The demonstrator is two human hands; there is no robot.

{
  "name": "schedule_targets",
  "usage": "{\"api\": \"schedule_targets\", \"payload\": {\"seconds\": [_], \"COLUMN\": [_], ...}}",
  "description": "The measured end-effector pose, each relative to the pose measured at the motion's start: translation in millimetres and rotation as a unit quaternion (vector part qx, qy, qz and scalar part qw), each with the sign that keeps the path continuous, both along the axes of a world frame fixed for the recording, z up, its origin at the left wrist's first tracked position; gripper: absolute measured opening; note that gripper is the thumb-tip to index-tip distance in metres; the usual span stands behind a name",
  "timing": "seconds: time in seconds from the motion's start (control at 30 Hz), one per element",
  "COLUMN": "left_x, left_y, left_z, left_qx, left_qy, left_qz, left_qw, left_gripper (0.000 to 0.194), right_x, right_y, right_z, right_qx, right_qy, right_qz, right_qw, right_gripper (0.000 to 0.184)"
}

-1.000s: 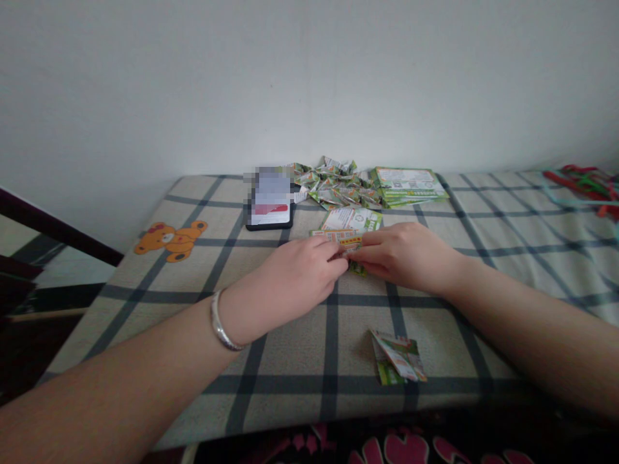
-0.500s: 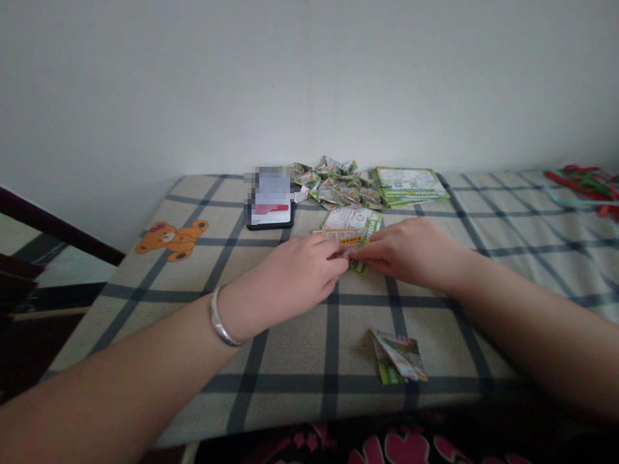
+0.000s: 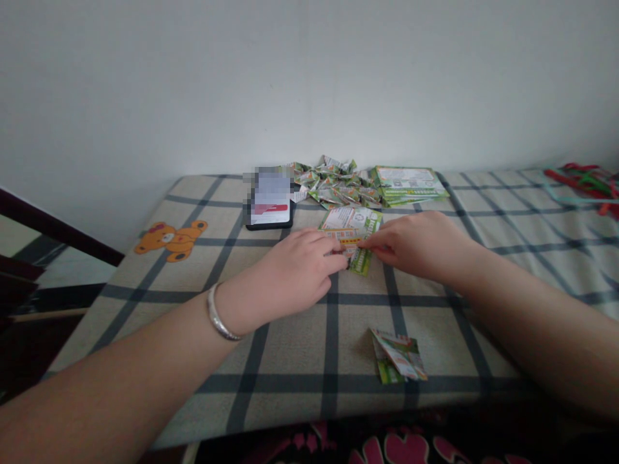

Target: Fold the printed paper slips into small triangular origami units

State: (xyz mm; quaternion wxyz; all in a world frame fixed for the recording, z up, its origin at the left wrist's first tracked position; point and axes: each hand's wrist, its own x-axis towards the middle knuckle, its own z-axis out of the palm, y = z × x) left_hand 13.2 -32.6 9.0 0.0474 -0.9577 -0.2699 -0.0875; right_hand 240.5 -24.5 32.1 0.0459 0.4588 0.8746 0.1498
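A table under a checked cloth stands against a wall. The left hand lies flattish on a printed paper toward the far edge, seemingly to steady it; the right hand, fingertips together, touches its right side, perhaps to work a fold. Folded pieces and a leaflet stack line the far edge, probably for easy reach; left of them is a phone, its screen partly pixelated. One loose folded piece sits by the near edge. Fingers hide the paper's left part, so I cannot tell whether either hand pinches it. Small print is unreadable.
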Motion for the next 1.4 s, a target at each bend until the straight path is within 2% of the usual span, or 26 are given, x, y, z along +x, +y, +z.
{"api": "schedule_targets", "payload": {"seconds": [0.83,1.13,1.3,1.4], "left_x": [-8,-10,-12,-12], "left_y": [5,10,14,16], "left_z": [-2.9,-4.7,-7.0,-8.6], "left_qx": [-0.03,-0.048,-0.056,-0.063], "left_qy": [-0.019,-0.034,-0.066,-0.085], "left_qz": [-0.022,-0.036,-0.055,-0.055], "left_qw": [0.999,0.998,0.995,0.993], "left_gripper": [0.034,0.034,0.034,0.029], "right_x": [1,-6,-4,-1], "right_y": [3,1,2,5], "right_z": [-5.4,-11.4,-12.9,-15.7], "right_qx": [0.007,0.034,0.046,0.058], "right_qy": [0.023,0.024,0.032,0.04], "right_qz": [-0.049,-0.003,-0.032,-0.024], "right_qw": [0.999,0.999,0.998,0.997], "right_gripper": [0.026,0.029,0.03,0.028]}}
